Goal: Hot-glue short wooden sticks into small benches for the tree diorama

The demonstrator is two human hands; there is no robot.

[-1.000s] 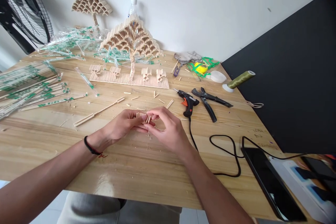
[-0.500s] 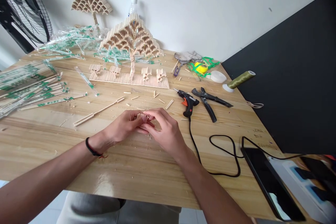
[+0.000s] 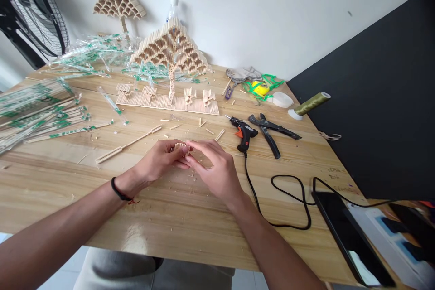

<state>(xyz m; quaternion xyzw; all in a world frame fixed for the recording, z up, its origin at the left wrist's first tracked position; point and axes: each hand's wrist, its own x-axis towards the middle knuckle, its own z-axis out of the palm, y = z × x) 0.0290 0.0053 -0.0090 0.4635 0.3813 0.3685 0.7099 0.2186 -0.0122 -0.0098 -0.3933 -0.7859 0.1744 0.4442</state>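
Observation:
My left hand (image 3: pixel 159 161) and my right hand (image 3: pixel 212 167) meet over the middle of the wooden table (image 3: pixel 170 208). Between their fingertips they pinch a small bundle of short wooden sticks (image 3: pixel 181 147). The left wrist wears a black band (image 3: pixel 117 189). Loose stick offcuts (image 3: pixel 204 129) lie just beyond the hands. A long chopstick (image 3: pixel 127 144) rests to the left of my left hand.
A stick-built tree on a slatted base (image 3: pixel 168 72) stands farther back, another tree (image 3: pixel 117 2) by the wall. A glue gun (image 3: pixel 244 133) with its black cord, pliers (image 3: pixel 268 131), green thread spool (image 3: pixel 311 103), wrapped chopsticks (image 3: pixel 37 113), a fan (image 3: pixel 30 9), and a tablet (image 3: pixel 350 235) surround the hands.
The hands shifted slightly away from me and the fingers closed tighter round the stick bundle, hiding more of it.

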